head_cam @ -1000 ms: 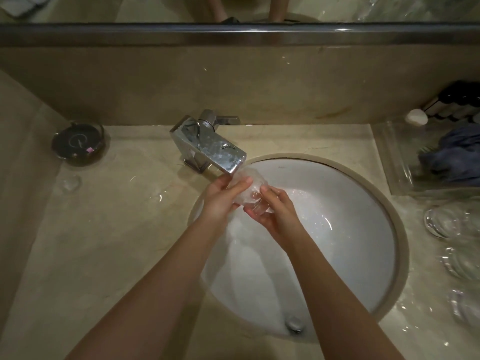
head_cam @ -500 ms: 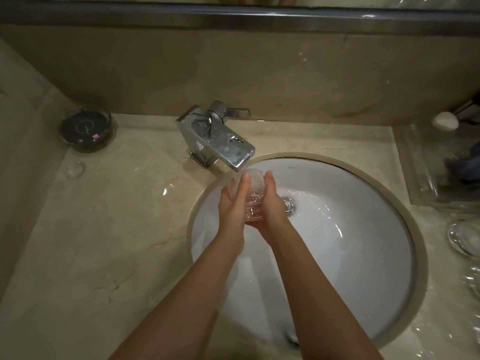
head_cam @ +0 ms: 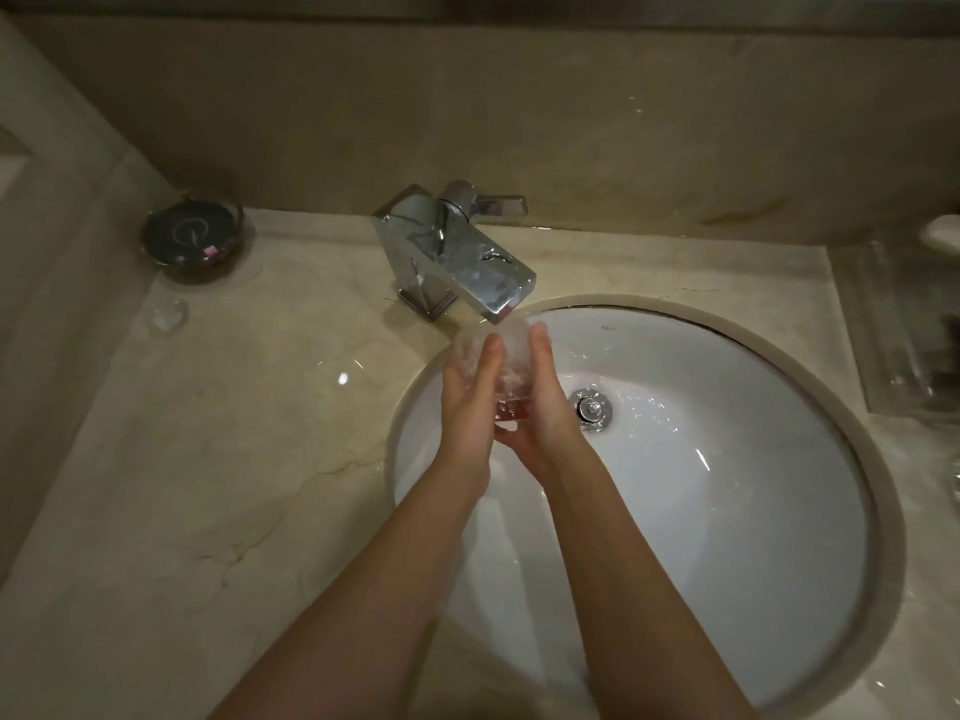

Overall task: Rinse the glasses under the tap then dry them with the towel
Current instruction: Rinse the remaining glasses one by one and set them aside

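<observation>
My left hand and right hand press flat against the glass between them — just under the tap, over the sink.

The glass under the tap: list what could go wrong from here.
1. The glass is wet and only pressed between the left hand and right hand with fairly straight fingers; it could slip into the basin and chip.
2. Its rim sits very near the metal tap spout; lifting it could knock glass on metal.
3. The counter already shows puddles, so further splashing may leave a slippery place for setting glasses down.
</observation>
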A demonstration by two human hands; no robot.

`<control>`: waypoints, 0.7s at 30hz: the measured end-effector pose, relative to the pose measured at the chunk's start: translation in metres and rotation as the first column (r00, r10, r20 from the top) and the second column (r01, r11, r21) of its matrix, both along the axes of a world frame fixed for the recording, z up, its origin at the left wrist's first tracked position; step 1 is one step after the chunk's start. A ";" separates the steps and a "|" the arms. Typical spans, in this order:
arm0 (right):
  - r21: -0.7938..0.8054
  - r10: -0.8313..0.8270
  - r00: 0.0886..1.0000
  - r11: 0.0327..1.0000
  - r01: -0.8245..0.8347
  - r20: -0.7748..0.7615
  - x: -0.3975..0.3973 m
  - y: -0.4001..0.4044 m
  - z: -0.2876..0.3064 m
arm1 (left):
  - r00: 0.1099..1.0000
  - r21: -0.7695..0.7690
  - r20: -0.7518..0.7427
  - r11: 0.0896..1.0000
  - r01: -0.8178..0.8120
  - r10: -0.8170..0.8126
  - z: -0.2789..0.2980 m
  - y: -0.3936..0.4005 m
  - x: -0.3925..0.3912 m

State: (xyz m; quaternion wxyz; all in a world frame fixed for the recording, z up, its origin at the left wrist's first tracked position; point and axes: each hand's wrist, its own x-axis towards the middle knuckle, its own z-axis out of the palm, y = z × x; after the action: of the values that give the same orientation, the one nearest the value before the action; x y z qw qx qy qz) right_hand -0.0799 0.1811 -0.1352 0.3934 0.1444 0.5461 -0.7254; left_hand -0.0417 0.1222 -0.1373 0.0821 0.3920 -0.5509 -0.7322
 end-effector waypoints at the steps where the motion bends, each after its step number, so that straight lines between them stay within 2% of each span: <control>1: 0.030 0.028 0.998 0.999 -0.027 -0.052 0.002 -0.001 0.001 | 1.000 -0.002 -0.002 1.000 -0.004 0.004 -0.001 0.000 0.002; 3: 0.058 0.029 0.994 0.998 -0.023 -0.107 0.004 -0.004 0.001 | 1.000 0.009 -0.007 1.000 0.002 -0.002 -0.001 0.000 0.003; 8: 0.050 -0.017 0.995 0.999 0.022 -0.100 0.007 0.004 -0.004 | 0.993 0.023 -0.030 0.993 0.118 -0.117 0.002 -0.003 0.006; 12: 0.096 0.033 0.985 0.995 -0.017 -0.170 0.007 0.006 0.000 | 0.996 -0.003 -0.034 0.996 0.086 -0.086 0.003 0.005 0.006; 15: 0.141 -0.003 0.985 0.990 0.027 -0.171 0.007 0.004 0.002 | 0.997 0.032 -0.011 0.997 0.072 -0.072 0.004 0.004 0.005; 17: 0.122 0.019 0.986 0.992 0.001 -0.163 0.006 0.006 0.000 | 0.998 0.071 -0.006 0.995 0.064 -0.064 0.005 0.001 0.004; 21: 0.181 0.155 0.977 0.975 -0.128 -0.148 0.006 0.013 0.002 | 0.998 0.005 0.029 0.999 0.050 -0.050 -0.002 -0.001 0.009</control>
State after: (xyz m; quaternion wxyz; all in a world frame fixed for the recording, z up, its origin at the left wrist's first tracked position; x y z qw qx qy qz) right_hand -0.0739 0.1939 -0.1334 0.3849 0.0788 0.6450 -0.6555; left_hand -0.0329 0.1216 -0.1390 0.0549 0.3888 -0.5600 -0.7295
